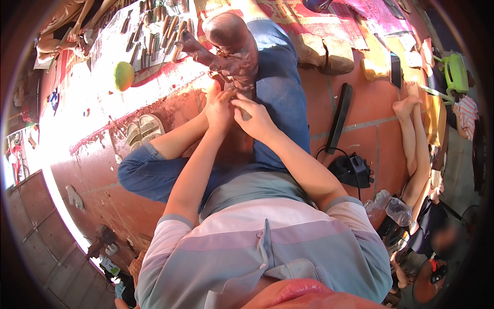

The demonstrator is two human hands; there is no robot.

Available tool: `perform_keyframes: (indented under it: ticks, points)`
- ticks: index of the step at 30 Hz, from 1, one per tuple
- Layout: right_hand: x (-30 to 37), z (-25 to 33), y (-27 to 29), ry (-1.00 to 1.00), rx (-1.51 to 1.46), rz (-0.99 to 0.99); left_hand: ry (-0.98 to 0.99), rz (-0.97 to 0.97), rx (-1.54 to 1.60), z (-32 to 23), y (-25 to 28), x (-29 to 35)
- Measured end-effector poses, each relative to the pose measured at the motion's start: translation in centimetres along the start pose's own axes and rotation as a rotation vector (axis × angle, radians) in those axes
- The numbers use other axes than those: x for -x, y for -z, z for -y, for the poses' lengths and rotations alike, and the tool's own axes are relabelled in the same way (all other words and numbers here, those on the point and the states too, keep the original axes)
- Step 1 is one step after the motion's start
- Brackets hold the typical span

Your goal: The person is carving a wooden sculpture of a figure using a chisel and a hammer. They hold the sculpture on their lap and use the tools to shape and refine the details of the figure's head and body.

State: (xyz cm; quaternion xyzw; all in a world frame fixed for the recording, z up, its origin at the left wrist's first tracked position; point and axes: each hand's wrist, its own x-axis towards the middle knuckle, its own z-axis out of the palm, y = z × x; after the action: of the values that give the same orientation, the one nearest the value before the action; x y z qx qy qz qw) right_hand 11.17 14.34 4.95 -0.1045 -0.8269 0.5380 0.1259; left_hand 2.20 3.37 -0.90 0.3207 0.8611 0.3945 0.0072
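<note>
A reddish-brown carved wooden figure [239, 59] with a rounded top leans between my legs, against the blue jeans. At its near, lower end my two hands meet. My left hand [219, 108] is closed, its fingers bent and pressed close to the wood. Beside it my right hand [253, 117] is also closed, thumb and forefinger drawn together near the left fingertips. Whatever lies between the fingers is too small or hidden to make out. Beyond the figure, several wood-handled carving tools [167, 33] lie in rows on a pale sheet.
A round green object [123, 76] and sandals [145, 130] lie left. To the right are wood blocks [338, 55], a long black bar [339, 116], a black corded device [352, 170], a phone [395, 69], and clear bottles [399, 208]. Other people's bare legs [414, 134] and hands [74, 37] show.
</note>
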Motion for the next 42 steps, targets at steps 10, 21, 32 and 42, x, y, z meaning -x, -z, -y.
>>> perform_keyframes:
  ticks: [10,21,32,42]
  points:
    - [0.9,0.3,-0.5,-0.033,0.067,-0.009,-0.079,-0.098,-0.010,0.9,-0.5,0.5]
    - [1.5,0.2,0.2,-0.058,0.107,0.042,-0.296,-0.100,-0.108,-0.2,0.1,0.3]
    - [1.1,1.1,-0.3,-0.076,0.219,0.070,-0.183,-0.109,-0.050,0.6,0.1,0.1]
    - [0.7,0.2,-0.9,0.029,0.121,-0.009,0.027,-0.062,0.114,0.6,0.1,-0.3]
